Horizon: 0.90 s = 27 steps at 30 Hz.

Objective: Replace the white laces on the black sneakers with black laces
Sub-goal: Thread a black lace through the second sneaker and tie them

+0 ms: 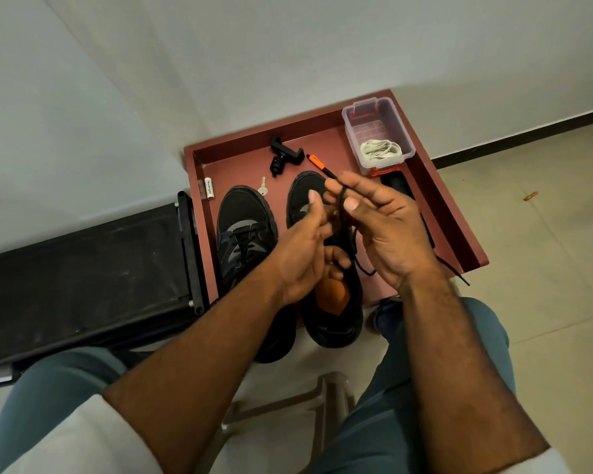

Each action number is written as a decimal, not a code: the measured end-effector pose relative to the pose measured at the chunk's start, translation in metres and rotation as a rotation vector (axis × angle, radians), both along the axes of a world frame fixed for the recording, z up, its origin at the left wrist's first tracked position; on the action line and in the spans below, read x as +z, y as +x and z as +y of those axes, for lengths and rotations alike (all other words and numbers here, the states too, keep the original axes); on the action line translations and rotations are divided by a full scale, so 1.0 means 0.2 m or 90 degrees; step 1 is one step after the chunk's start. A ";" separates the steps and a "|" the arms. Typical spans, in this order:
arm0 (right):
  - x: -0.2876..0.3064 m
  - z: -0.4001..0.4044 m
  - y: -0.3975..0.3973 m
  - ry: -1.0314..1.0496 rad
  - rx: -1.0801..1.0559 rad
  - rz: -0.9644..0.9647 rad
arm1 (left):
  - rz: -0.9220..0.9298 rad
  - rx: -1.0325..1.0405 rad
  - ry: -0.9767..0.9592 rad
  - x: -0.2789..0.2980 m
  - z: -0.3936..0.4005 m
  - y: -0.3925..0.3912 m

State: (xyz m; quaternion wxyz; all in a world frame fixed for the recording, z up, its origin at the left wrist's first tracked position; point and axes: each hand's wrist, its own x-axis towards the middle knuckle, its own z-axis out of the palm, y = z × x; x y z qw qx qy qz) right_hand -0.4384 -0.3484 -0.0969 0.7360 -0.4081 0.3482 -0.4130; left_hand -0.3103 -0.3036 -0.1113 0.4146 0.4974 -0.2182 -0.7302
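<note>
Two black sneakers (pixel 250 254) are sitting side by side on the red tray (pixel 435 200), both hands, left hand (pixel 305 254) and right hand (pixel 387 230), are pinching a black lace (pixel 360 265) above the right shoe, and white laces (pixel 380 150) are lying in the clear box (pixel 363 114).

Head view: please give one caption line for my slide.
Both hands work a black lace over the right sneaker; white laces lie in the box.
</note>
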 end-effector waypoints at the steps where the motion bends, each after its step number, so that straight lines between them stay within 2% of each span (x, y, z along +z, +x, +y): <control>1: -0.01 0.00 0.00 -0.008 -0.043 0.024 | -0.029 -0.020 -0.007 0.01 0.01 0.01; 4: -0.05 -0.04 -0.01 -0.057 -0.193 0.146 | -0.133 -0.133 -0.032 0.05 0.04 0.04; 6: -0.12 -0.08 -0.04 -0.033 -0.307 0.198 | -0.207 -0.198 -0.051 0.08 0.08 0.10; 8: -0.20 -0.12 -0.12 0.017 -0.361 0.281 | -0.291 -0.190 -0.035 0.10 0.10 0.20; 9: -0.23 -0.14 -0.16 -0.014 -0.290 0.405 | -0.337 -0.160 -0.024 0.12 0.10 0.25; 11: -0.23 -0.13 -0.21 -0.157 -0.001 0.649 | -0.420 -0.093 -0.017 0.13 0.11 0.33; 12: -0.21 -0.13 -0.19 -0.203 0.096 0.670 | -0.445 -0.067 -0.019 0.12 0.10 0.34; 16: -0.12 -0.05 0.01 -0.268 0.204 0.444 | -0.452 -0.075 -0.058 0.14 0.07 0.29; 18: -0.15 -0.02 0.07 -0.306 0.150 0.417 | -0.451 -0.085 -0.074 0.16 0.06 0.27; 20: -0.18 -0.05 0.04 -0.262 0.010 0.413 | -0.475 -0.104 -0.075 0.18 0.06 0.30; 22: -0.20 -0.09 -0.05 -0.205 -0.113 0.498 | -0.491 -0.127 -0.057 0.19 0.08 0.37; 24: -0.22 -0.12 -0.15 -0.195 -0.178 0.650 | -0.498 -0.123 -0.039 0.19 0.10 0.43; 26: -0.21 -0.10 -0.14 -0.249 -0.098 0.776 | -0.509 -0.118 -0.044 0.18 0.11 0.44; 27: -0.19 -0.07 -0.09 -0.288 -0.011 0.774 | -0.512 -0.117 -0.055 0.17 0.10 0.42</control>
